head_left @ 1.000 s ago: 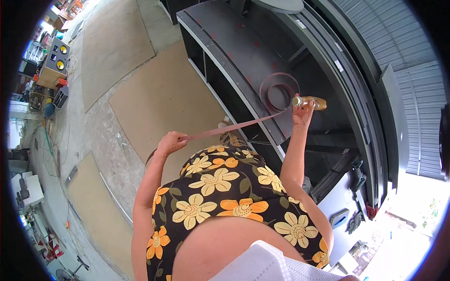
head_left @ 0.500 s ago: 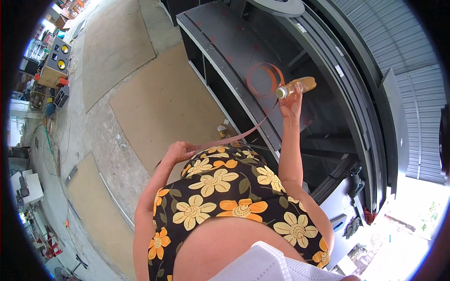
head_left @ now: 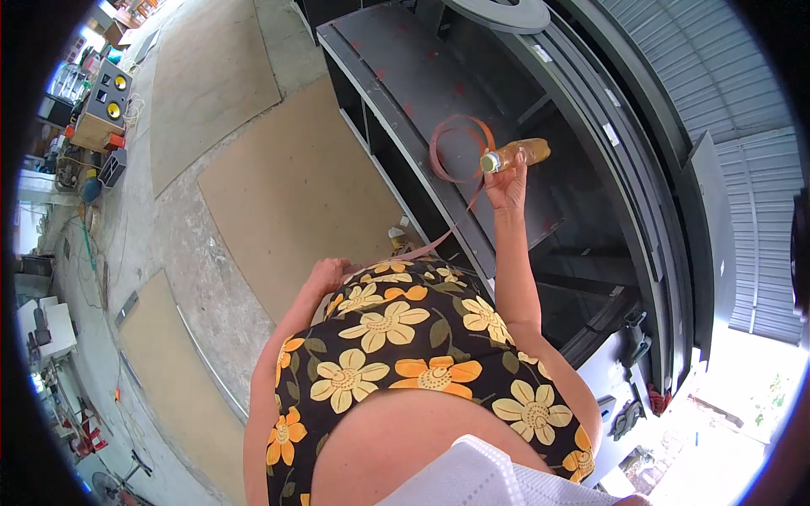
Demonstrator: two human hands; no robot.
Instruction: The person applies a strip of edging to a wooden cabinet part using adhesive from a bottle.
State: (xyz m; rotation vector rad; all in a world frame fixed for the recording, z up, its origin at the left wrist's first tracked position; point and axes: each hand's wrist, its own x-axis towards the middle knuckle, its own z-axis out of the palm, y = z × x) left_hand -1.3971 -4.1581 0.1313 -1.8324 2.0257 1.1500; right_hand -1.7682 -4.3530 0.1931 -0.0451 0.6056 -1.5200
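Note:
My right hand [head_left: 509, 184] is wrapped round a clear plastic bottle [head_left: 519, 155] of amber-brown liquid, held tilted on its side with the cap end to the left. Beside it is a reddish-brown strip [head_left: 434, 150], looped in a coil over the dark grey panel of a black cabinet [head_left: 396, 72]. From the coil the strip runs down and left, and passes behind my flowered top. My left hand [head_left: 329, 273] is closed at the left side of my waist around the strip's other end, its fingertips partly hidden.
Brown sheets [head_left: 295, 177] cover parts of the concrete floor on the left. Dark curved frames [head_left: 620, 143] stand at the right, below a corrugated metal wall. A small bottle [head_left: 396, 236] stands by the cabinet's base. A speaker [head_left: 108, 97] and clutter line the far left.
My right hand has moved a little left with the bottle, and the strip's coil has shifted left too. My left hand has lowered slightly and sits closer against my waist.

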